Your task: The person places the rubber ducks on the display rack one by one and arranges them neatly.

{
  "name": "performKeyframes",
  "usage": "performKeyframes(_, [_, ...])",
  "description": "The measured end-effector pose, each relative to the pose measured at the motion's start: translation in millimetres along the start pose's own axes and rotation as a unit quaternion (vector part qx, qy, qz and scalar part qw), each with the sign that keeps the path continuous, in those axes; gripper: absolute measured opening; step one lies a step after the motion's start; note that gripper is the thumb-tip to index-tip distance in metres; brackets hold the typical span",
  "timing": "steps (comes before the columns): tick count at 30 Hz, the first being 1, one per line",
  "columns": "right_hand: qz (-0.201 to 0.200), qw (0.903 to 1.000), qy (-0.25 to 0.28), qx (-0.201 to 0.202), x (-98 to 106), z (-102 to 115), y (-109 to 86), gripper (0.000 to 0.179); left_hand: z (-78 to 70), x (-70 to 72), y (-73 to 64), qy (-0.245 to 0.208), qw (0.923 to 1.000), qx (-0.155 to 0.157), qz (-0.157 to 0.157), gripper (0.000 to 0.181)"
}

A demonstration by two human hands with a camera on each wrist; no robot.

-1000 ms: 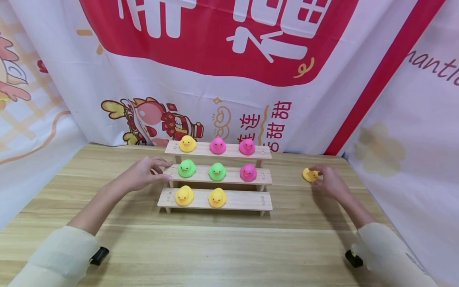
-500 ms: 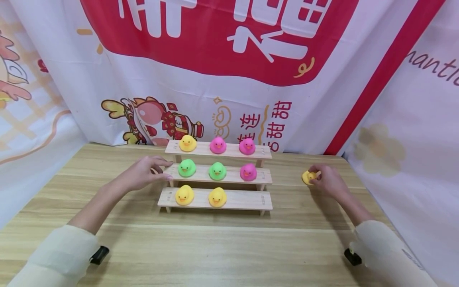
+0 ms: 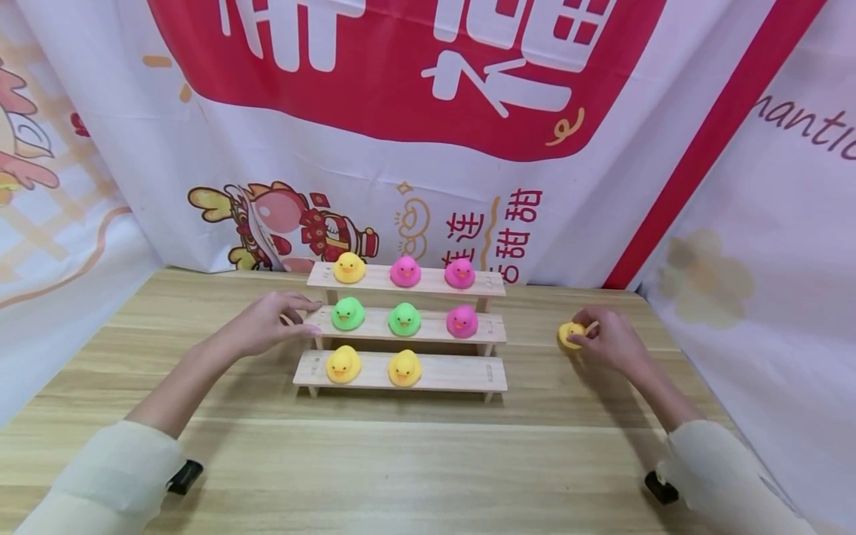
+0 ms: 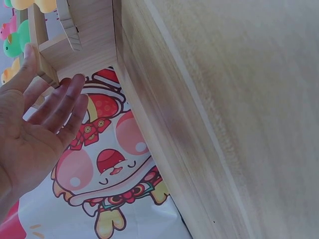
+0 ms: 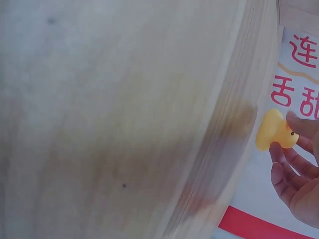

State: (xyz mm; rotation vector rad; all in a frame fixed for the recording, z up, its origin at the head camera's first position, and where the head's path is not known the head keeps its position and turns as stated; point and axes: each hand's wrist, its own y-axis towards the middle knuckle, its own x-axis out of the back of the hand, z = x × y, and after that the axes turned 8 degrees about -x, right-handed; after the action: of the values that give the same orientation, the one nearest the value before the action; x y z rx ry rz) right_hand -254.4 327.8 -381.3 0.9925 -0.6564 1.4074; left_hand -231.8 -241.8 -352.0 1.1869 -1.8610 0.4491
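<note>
My right hand (image 3: 610,338) pinches a yellow rubber duck (image 3: 571,335) between thumb and fingers, right of the stand. In the right wrist view this duck (image 5: 271,130) appears tilted and just off the tabletop, above a shadow. At the left end of a three-step wooden display stand (image 3: 461,371), my left hand (image 3: 270,324) holds the middle step with thumb and index finger; its other fingers extend loosely, as the left wrist view shows. On the bottom step sit two yellow ducks (image 3: 404,368). The middle step bears two green ducks (image 3: 348,314) and a pink duck (image 3: 462,321).
The top step carries a yellow duck (image 3: 349,268) and two pink ducks (image 3: 405,272). Light wood forms the tabletop (image 3: 401,461). A printed white and red curtain (image 3: 374,163) hangs behind the stand and along both sides.
My right hand's fingers have closed around the yellow duck, which has turned and shifted slightly left. My left hand stays at the stand's end. The ducks on the steps have not moved.
</note>
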Motion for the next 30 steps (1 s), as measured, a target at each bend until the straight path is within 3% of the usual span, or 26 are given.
performKeyframes(13, [-0.037,0.9989,0.011,0.028,5,20,-11.3,0.027,0.0,-0.4,-0.1,0.007,1.0000,-0.002,-0.001,0.054])
performKeyframes(21, [-0.027,0.9987,0.017,0.040,8,38,-15.3,0.024,0.1,-0.4,-0.5,0.003,1.0000,-0.001,0.001,0.054])
performKeyframes(30, [-0.014,0.9982,0.022,0.053,3,44,-17.9,0.025,-0.9,0.0,-0.6,0.003,1.0000,-0.002,-0.001,0.054])
